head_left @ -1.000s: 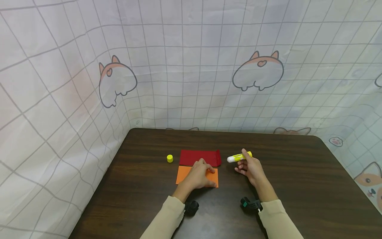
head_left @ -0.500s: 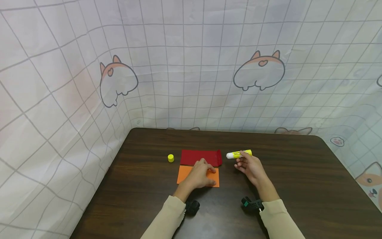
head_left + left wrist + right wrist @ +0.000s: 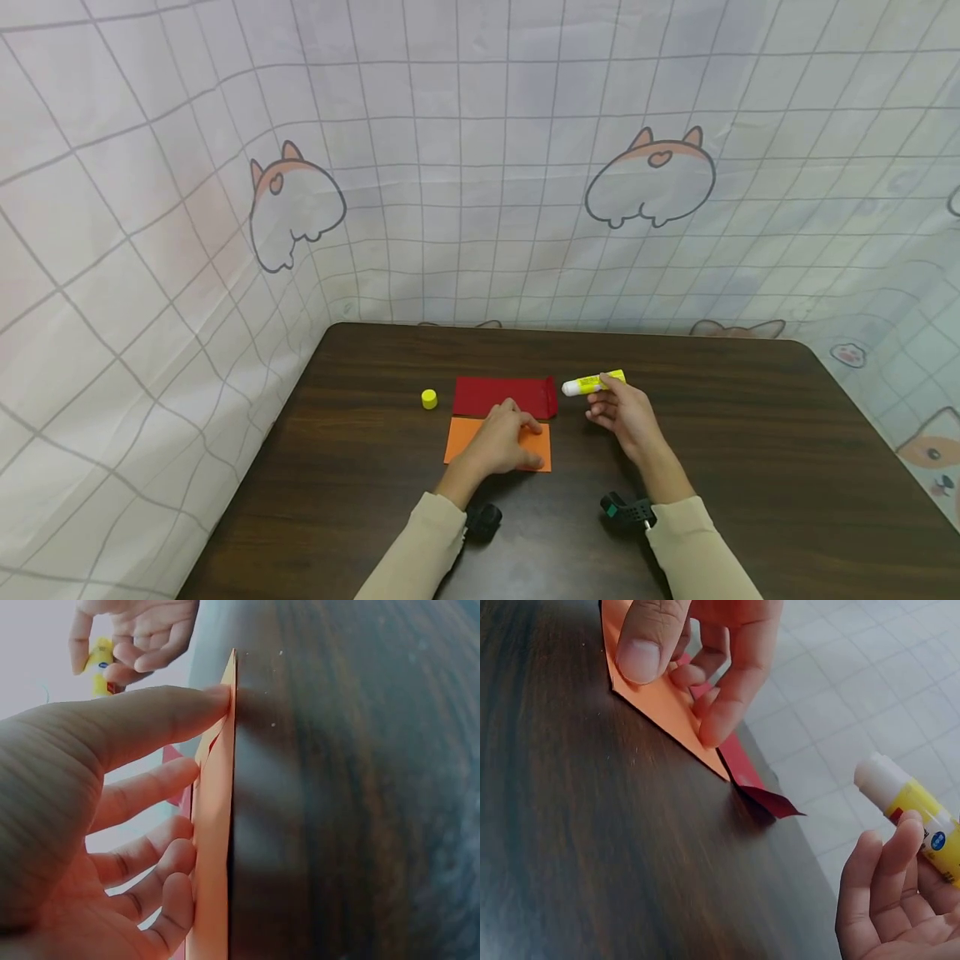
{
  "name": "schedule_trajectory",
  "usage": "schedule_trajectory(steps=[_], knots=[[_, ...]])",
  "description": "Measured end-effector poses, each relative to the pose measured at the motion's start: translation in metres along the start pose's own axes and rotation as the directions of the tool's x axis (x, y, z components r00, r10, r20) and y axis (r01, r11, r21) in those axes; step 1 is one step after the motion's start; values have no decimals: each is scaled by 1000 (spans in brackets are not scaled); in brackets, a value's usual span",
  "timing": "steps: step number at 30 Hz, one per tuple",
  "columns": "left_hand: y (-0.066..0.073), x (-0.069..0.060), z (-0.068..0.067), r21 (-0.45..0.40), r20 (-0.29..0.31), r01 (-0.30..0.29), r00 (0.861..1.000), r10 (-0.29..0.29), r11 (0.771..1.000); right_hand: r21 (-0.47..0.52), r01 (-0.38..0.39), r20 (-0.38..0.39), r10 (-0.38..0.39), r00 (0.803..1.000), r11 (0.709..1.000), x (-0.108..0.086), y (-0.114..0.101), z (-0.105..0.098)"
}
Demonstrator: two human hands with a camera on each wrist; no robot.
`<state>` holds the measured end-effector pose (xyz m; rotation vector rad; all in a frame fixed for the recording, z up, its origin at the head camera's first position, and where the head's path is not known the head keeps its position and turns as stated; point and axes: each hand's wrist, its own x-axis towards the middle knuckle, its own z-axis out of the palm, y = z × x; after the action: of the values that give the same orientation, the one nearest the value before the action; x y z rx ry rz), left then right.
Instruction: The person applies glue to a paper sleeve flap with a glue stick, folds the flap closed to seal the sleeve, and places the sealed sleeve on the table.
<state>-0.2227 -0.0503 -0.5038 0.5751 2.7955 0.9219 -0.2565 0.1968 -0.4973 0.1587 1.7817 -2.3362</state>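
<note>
My left hand (image 3: pixel 497 437) rests spread on an orange paper rectangle (image 3: pixel 460 432). Its thumb (image 3: pixel 161 720) and fingertips press the paper against the table. Just beyond lies a red paper envelope (image 3: pixel 487 396), its flap (image 3: pixel 769 801) tilted up at the right end. Right of the envelope, my right hand (image 3: pixel 628 418) pinches a yellow glue stick (image 3: pixel 591 383) between thumb and fingers, above the table. The stick's white end (image 3: pixel 877 778) points left, and the glue tip cannot be made out. Its yellow cap (image 3: pixel 429 399) stands apart, left of the envelope.
Everything lies on a dark wood-grain table (image 3: pixel 337 467) with rounded far corners. A white grid-patterned cloth (image 3: pixel 480 208) with cartoon animals hangs behind and at both sides. Each wrist wears a black strap (image 3: pixel 630 510).
My right hand has moved slightly left and away from me with the glue stick, whose white end is now nearer the red envelope's flap. The left hand has stayed on the orange paper.
</note>
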Motion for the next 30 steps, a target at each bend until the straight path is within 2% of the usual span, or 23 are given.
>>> schedule_trajectory(steps=[5, 10, 14, 21, 30], knots=[[-2, 2, -3, -4, -13, -15, 1000, 15, 1000, -4, 20, -10, -20, 1000, 1000, 2, 0, 8], [-3, 6, -9, -8, -99, -6, 995, 5, 1000, -2, 23, -19, -23, 1000, 1000, 5, -1, 16], [-4, 11, -14, -24, -152, 26, 988, -29, 999, -3, 38, -31, -38, 999, 999, 8, -1, 23], [-10, 22, -15, -43, -198, 97, 975, -104, 994, 38, 68, -61, -66, 996, 997, 14, 1, 33], [-18, 29, -14, -43, -232, 120, 964, -126, 992, 54, 92, -69, -88, 994, 994, 21, 4, 41]])
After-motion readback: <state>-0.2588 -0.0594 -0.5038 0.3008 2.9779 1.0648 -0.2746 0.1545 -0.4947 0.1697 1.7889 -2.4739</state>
